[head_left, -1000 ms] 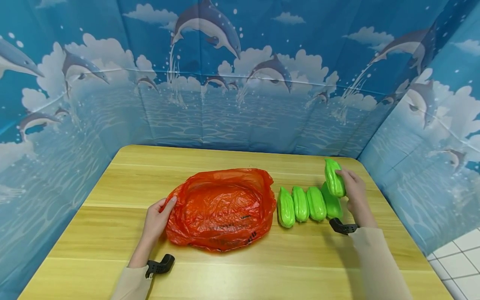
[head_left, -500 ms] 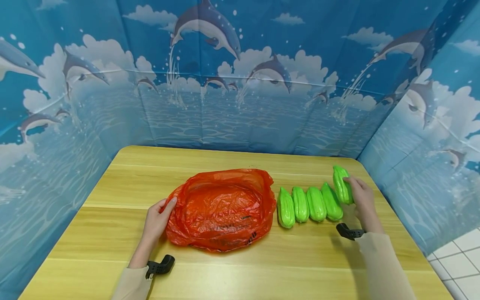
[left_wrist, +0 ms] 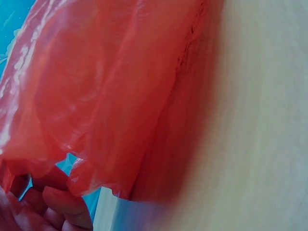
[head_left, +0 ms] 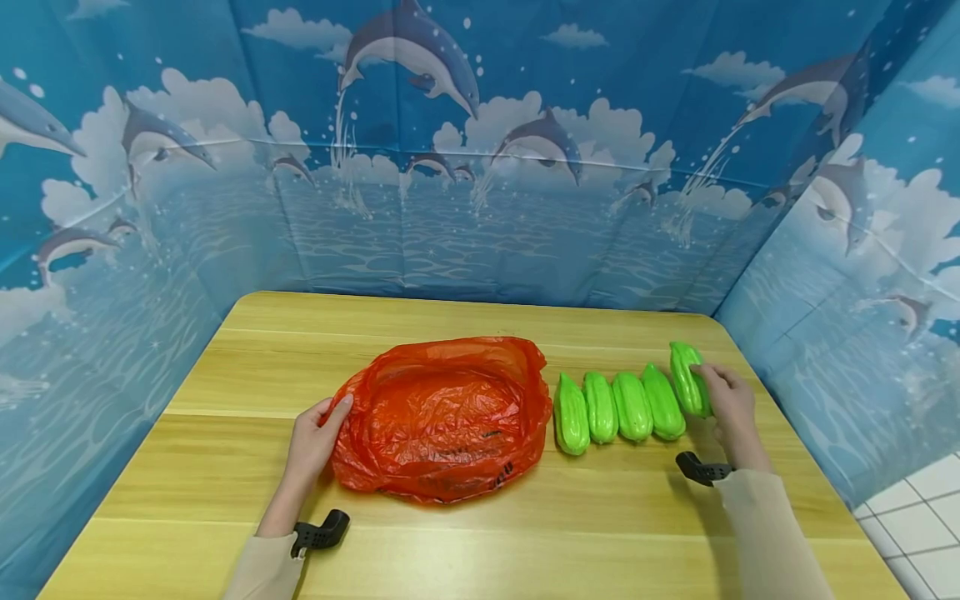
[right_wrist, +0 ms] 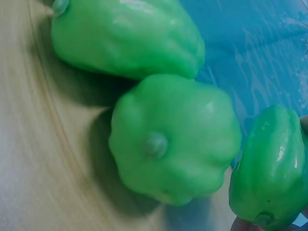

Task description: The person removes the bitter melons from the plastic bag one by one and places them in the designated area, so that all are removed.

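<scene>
A thin red plastic bag lies spread on the table with its mouth open upward. My left hand pinches the bag's left rim between thumb and fingers; the left wrist view shows the curled fingers under the film. Beside the bag's right side, several glossy green ridged gourds stand in a slanting row. At the right end of that row my right hand grips another green ridged gourd, also seen as the held gourd in the right wrist view. Whether its base touches the table cannot be told.
The wooden table ends at a blue dolphin-print curtain behind and at both sides. White floor tiles show at the lower right. A black wrist camera sits on the left wrist, another camera on the right.
My right hand has moved right and down with the gourd, from above the row's last gourd to just right of it. The left hand and bag have stayed put.
</scene>
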Available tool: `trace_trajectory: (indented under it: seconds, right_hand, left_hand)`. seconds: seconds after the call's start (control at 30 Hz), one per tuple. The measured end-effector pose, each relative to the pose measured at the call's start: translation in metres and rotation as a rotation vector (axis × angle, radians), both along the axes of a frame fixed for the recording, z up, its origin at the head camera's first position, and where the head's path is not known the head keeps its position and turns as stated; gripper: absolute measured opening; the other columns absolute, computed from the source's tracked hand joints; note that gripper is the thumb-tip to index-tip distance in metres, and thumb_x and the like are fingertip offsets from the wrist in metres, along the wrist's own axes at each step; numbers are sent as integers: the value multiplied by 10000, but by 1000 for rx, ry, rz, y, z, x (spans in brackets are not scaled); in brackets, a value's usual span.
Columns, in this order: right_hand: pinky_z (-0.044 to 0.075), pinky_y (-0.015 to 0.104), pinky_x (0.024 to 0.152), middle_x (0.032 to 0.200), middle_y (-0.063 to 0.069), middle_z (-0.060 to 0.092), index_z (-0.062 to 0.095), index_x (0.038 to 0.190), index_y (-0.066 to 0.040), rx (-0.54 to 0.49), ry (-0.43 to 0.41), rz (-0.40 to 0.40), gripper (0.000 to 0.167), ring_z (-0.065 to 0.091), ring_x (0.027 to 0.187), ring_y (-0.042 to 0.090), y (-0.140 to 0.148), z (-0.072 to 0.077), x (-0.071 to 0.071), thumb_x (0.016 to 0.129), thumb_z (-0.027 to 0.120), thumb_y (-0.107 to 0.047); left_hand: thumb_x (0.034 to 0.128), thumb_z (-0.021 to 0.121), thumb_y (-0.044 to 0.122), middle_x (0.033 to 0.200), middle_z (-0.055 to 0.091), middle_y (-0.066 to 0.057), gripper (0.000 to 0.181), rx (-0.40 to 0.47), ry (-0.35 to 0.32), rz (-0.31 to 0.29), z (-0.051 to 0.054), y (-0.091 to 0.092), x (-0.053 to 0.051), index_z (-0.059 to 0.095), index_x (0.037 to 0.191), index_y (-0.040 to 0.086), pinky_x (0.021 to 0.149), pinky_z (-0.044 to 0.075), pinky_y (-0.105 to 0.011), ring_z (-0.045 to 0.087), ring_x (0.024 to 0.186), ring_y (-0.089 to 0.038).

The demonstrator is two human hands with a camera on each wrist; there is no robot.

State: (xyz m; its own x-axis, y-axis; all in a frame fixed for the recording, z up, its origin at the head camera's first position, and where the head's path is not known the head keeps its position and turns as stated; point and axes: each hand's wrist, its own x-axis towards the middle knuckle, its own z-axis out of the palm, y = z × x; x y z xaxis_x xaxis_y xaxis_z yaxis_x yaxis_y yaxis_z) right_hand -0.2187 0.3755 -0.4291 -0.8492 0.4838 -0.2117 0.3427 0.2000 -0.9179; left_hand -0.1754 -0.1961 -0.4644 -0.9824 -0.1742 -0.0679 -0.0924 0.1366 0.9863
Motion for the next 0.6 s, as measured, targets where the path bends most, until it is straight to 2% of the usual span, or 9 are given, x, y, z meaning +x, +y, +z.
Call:
trace_trajectory:
  seconds: [0.13,0.27,0.6]
  right_hand:
    - [331,440,941,1470,130,257,412,1410,-113,-21,12,-17,676,330,1204,270,2,-5,2,893,564,-521]
    - [256,488,1037,1500,143,231,423,1399,-112,-18,4,-19,678,245,1320,320,4,-9,4,887,567,-533]
    - [193,517,1074,1533,163,165,310,1466,-47,-11,-23,3,818,162,1373,360,8,-16,6,877,568,-554]
  left_hand:
    - [932,589,417,779,605,-66,427,-17,24,5,-2,0,0,634,929,-8,576,467,-256,560,666,-147]
    - [922,588,450,786,609,-77,456,-21,32,8,-3,1,-1,636,936,-3,575,472,-261,564,668,-157]
    - [918,587,462,789,599,-89,470,-27,39,8,-4,0,-1,633,926,-5,572,469,-262,555,671,-162]
